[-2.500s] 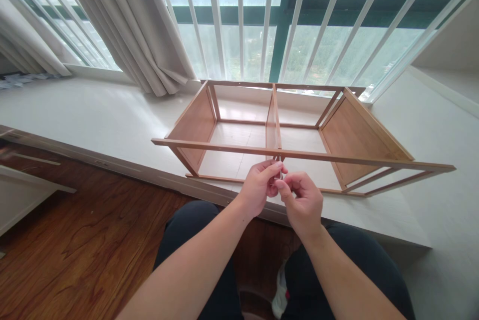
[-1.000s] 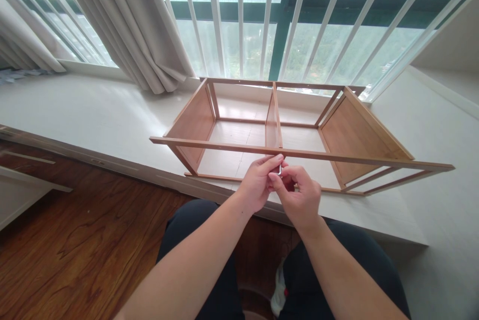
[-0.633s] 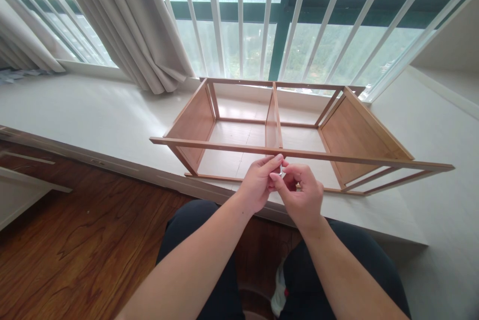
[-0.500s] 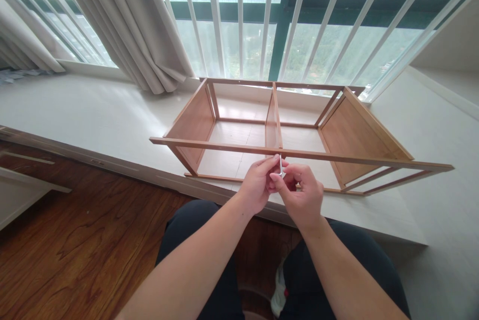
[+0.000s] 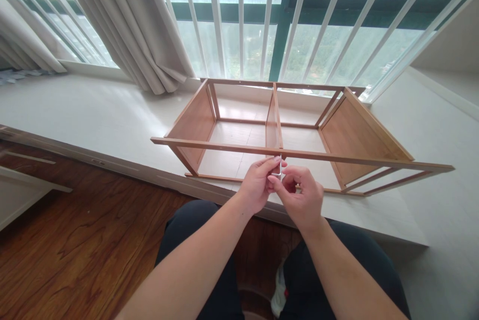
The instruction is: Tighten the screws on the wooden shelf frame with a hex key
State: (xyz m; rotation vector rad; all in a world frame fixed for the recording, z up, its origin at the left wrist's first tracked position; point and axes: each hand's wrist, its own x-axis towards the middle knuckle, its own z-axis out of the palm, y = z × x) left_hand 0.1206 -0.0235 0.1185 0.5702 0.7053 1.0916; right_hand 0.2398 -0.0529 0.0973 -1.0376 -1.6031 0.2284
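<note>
A wooden frame (image 5: 239, 147) with panelled ends lies across the white ledge; its near rail runs above both my hands. A small bent metal hex key (image 5: 280, 166) stands under the middle of that rail, its upper end at the wood. My left hand (image 5: 259, 180) is closed round the key's upper part, fingertips just beneath the rail. With thumb and fingers pinched, my right hand (image 5: 304, 191) grips the key's lower, bent end. The fingers partly hide the key, and the fastener at its tip cannot be made out.
A middle wooden divider (image 5: 274, 120) splits the frame. Behind it stand white window bars (image 5: 240, 36) and a grey curtain (image 5: 138, 31). The white ledge (image 5: 93, 105) ends above a brown wooden floor (image 5: 93, 240). White furniture (image 5: 26, 193) stands at the left.
The hex key has turned a little, so its short bent arm now shows pointing left. My right fingers have shifted slightly around it; the frame stays nearly still.
</note>
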